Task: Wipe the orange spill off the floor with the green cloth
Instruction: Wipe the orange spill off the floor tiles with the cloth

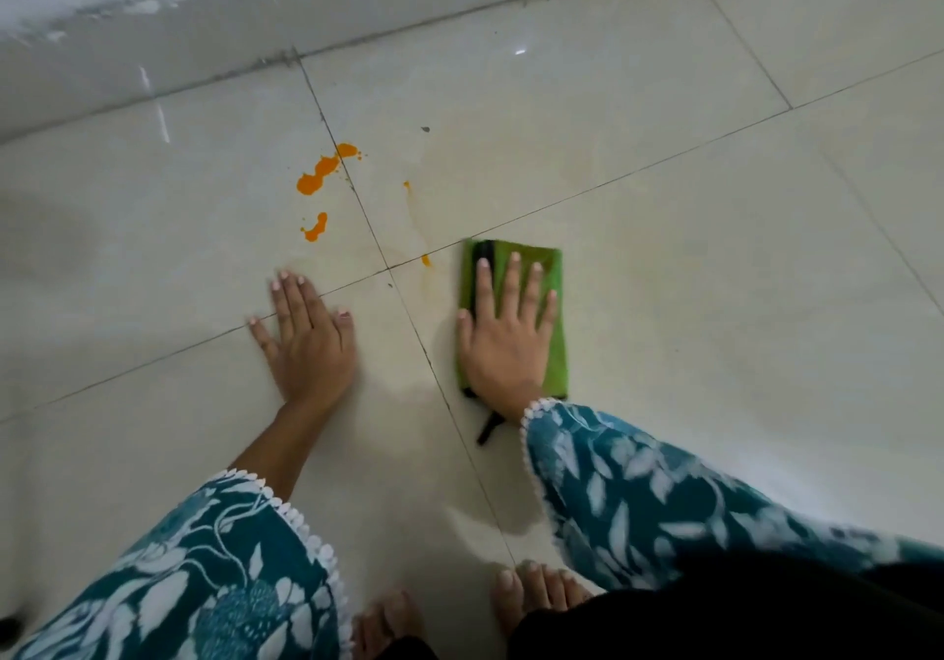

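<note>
The orange spill (319, 174) lies in blobs on the pale tiled floor at centre left, with a smaller blob (316, 228) below it and thin orange streaks (425, 260) near the tile joint. A folded green cloth (554, 302) with a black edge lies flat on the floor to the right of the spill. My right hand (508, 337) presses flat on the cloth, fingers spread. My left hand (306, 337) rests flat on the bare tile just below the spill, holding nothing.
A grey wall base (204, 31) runs along the far side of the floor. My bare toes (531, 593) show at the bottom edge. A faint damp smear (511, 184) spreads over the tile beyond the cloth.
</note>
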